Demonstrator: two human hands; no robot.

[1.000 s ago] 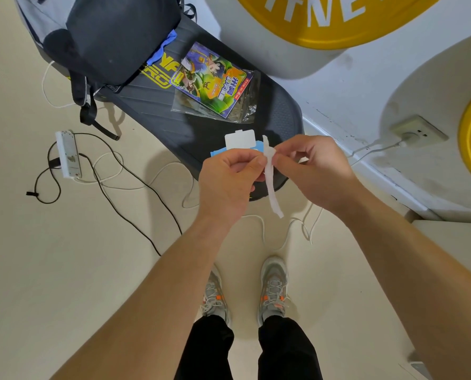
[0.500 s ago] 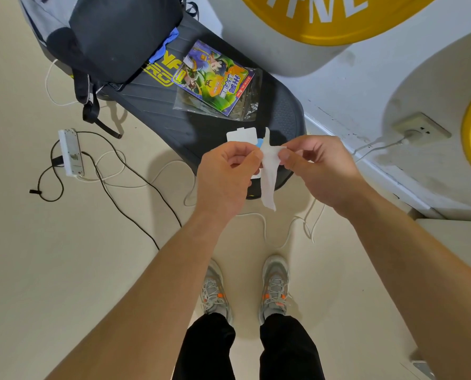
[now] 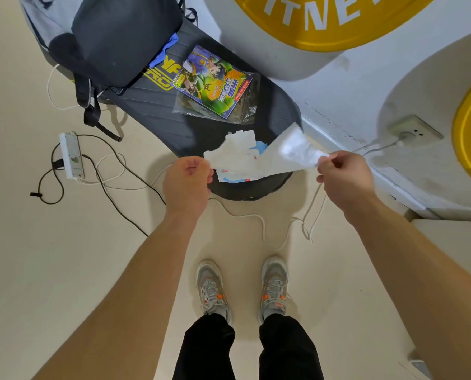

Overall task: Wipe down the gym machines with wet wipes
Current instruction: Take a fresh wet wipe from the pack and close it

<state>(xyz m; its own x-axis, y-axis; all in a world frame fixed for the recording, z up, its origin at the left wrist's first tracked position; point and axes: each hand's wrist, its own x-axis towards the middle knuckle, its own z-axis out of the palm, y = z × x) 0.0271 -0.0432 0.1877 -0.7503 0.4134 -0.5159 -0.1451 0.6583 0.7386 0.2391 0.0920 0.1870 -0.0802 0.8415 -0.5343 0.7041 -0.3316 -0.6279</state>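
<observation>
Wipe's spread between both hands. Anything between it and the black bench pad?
Yes. The white wet wipe, pinched by left hand and right hand, hangs over the black padded bench; a blue-and-white wipes packet lies beneath it, a colourful comic in a clear bag further along, a dark backpack on the far end.

The left hand (image 3: pixel 186 185) and right hand (image 3: pixel 344 179) are held well apart, arms stretched forward. Each pinches one end of the wet wipe (image 3: pixel 283 157) between thumb and curled fingers.
</observation>
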